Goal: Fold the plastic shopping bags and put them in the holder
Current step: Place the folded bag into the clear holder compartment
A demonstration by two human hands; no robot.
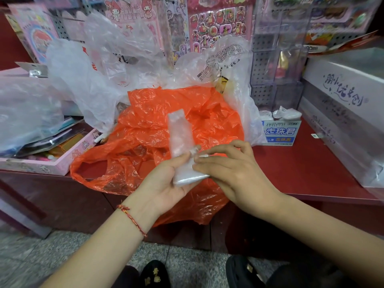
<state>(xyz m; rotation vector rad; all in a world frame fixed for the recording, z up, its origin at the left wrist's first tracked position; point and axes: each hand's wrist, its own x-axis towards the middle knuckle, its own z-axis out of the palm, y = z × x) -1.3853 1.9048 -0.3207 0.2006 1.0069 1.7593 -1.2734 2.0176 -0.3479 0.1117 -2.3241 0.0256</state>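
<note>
Presently, two hands are in view and both are engaged. The left hand [166, 183] lies palm up with its fingers curled under one clear strip [180, 132] and its thumb across the strip's face; the right hand [228, 173] pinches the strip's turned-over corner between thumb and forefinger, its other fingers lying over the lower end.

The clear strip is one plastic bag folded lengthwise; narrow, flat, translucent and finely wrinkled; it is held above the counter edge with its far end tilted away from the person.

One orange bag [149, 125] sits beneath it; thin glossy film, heavily creased, spread open on the dark red counter [301, 163] with a handle loop and one corner hanging over the front edge.

The loose clear bags [87, 84] number at least three; their outlines overlap, so an exact count is not possible; crumpled and billowed, one printed in black.

Also noted:
- one pink tray [41, 165] on the left; shallow, rectangular
- one blue-and-white box [280, 134]
- one small white bundle [287, 113] on top of that box
- one red cord bracelet [131, 217] on the left wrist; braided
</note>
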